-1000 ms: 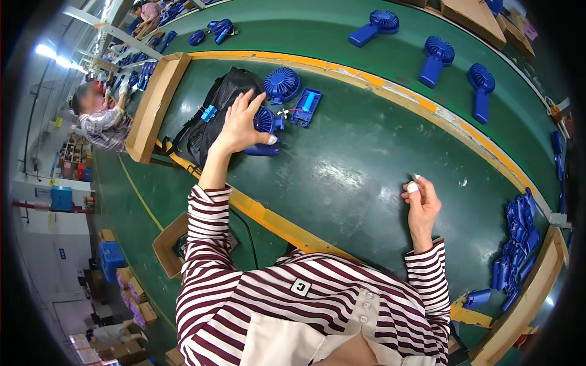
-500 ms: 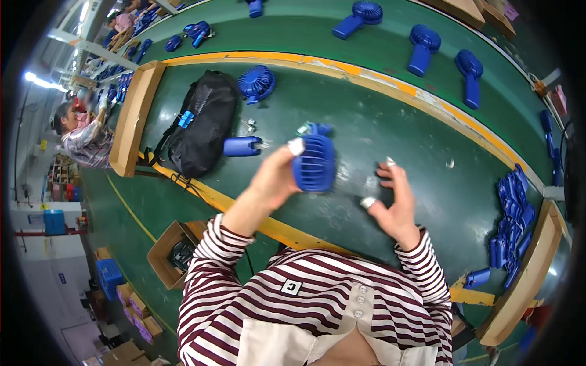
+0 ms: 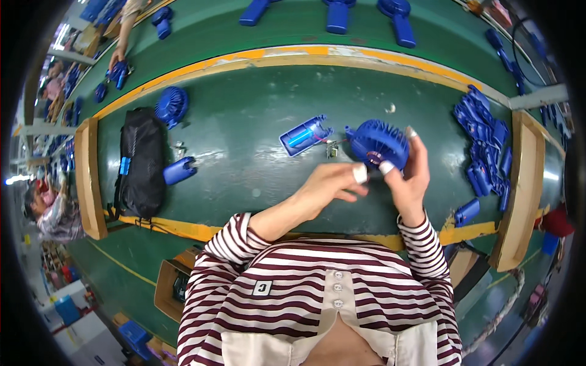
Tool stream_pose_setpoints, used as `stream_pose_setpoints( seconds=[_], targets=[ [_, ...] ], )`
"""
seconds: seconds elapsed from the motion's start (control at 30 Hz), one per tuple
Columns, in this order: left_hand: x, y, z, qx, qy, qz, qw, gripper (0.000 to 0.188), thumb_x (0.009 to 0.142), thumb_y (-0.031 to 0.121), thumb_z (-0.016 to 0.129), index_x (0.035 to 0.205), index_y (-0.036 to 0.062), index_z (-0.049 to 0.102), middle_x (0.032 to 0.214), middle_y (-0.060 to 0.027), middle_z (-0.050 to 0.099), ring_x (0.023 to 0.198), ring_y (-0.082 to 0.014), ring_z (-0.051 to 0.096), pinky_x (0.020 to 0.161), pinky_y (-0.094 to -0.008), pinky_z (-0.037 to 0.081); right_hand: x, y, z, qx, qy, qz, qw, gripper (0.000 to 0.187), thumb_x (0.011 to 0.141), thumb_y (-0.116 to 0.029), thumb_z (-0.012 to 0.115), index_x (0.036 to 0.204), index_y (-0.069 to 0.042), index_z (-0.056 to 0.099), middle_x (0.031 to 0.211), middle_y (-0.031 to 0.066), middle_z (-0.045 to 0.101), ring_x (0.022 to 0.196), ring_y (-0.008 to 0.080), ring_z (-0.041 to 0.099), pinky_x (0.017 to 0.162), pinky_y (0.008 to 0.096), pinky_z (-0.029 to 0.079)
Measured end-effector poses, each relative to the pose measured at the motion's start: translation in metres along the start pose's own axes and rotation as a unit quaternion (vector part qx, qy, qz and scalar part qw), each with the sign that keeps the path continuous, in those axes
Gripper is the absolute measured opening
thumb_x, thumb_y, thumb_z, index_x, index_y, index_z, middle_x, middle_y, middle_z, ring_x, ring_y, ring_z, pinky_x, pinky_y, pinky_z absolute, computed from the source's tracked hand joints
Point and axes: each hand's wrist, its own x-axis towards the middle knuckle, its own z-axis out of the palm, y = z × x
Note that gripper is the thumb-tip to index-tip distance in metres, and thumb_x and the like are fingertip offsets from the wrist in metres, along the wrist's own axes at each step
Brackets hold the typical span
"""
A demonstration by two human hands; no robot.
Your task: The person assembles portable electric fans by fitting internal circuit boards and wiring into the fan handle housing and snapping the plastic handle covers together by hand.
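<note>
My right hand (image 3: 410,177) grips a blue fan head (image 3: 379,141) by its right side, thumb on the near edge and fingers behind. Close to the fan head's lower left edge is my left hand (image 3: 332,186), its fingers apart and white covers on the tips; whether it touches is unclear. Thin wires run left from the fan head to a small circuit board (image 3: 332,150) and an opened blue handle shell (image 3: 303,136) with a bright blue battery inside. Both lie on the green bench.
A black pouch (image 3: 141,165), another blue fan head (image 3: 171,106) and a blue handle piece (image 3: 179,171) are at left. Blue handle parts (image 3: 482,140) pile up at right beside a cardboard tray (image 3: 526,189). Beyond the bench, a co-worker's hand (image 3: 117,59) reaches a fan.
The fan head has passed from my left hand to my right, which was empty. It has turned, and the opened handle shell now shows beside it. My view has shifted rightward.
</note>
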Motion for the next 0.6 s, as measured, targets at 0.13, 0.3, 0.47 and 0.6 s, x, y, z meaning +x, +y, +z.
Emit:
stream_pose_setpoints(
  seconds=[0.13,0.3,0.47,0.6],
  targets=[
    [-0.007,0.01,-0.01,0.325,0.205,0.28,0.88,0.025,0.075,0.004,0.065,0.099,0.0015,0.061,0.087,-0.0025,0.061,0.071,-0.0091,0.056,0.06,-0.0224,0.046,0.023,-0.004,-0.023,0.107,0.045,0.105,0.988,0.052,0.077,-0.005,0.061,0.122,0.008,0.038,0.112,0.0137,0.054,0.101,0.0181,0.054,0.09,0.0287,0.041],
    [0.015,0.039,-0.024,0.622,0.242,0.317,0.674,0.05,0.065,0.014,0.07,0.11,0.0007,0.054,0.102,-0.0123,0.056,0.09,-0.0275,0.053,0.077,-0.0359,0.045,0.045,0.006,-0.025,0.172,0.069,0.128,0.974,0.033,0.087,-0.015,0.053,0.114,0.004,0.049,0.106,0.0059,0.057,0.096,0.012,0.053,0.084,0.026,0.042],
    [0.034,0.03,-0.022,0.671,0.204,0.232,0.674,0.05,0.063,0.016,0.071,0.107,-0.0011,0.054,0.096,-0.0144,0.057,0.087,-0.0312,0.055,0.075,-0.0392,0.046,0.062,0.015,-0.013,0.192,0.079,0.183,0.961,0.034,0.087,-0.019,0.057,0.112,0.004,0.052,0.1,0.0048,0.06,0.088,0.0097,0.056,0.077,0.0238,0.045],
    [0.04,0.036,-0.018,0.608,0.216,0.159,0.747,0.036,0.066,0.009,0.067,0.098,-0.0018,0.055,0.084,-0.0155,0.062,0.071,-0.0304,0.06,0.065,-0.0377,0.048,0.069,0.017,-0.014,0.198,0.067,0.185,0.96,0.036,0.086,-0.02,0.058,0.111,0.004,0.053,0.1,0.0044,0.06,0.088,0.0095,0.056,0.077,0.0235,0.044]
  ],
)
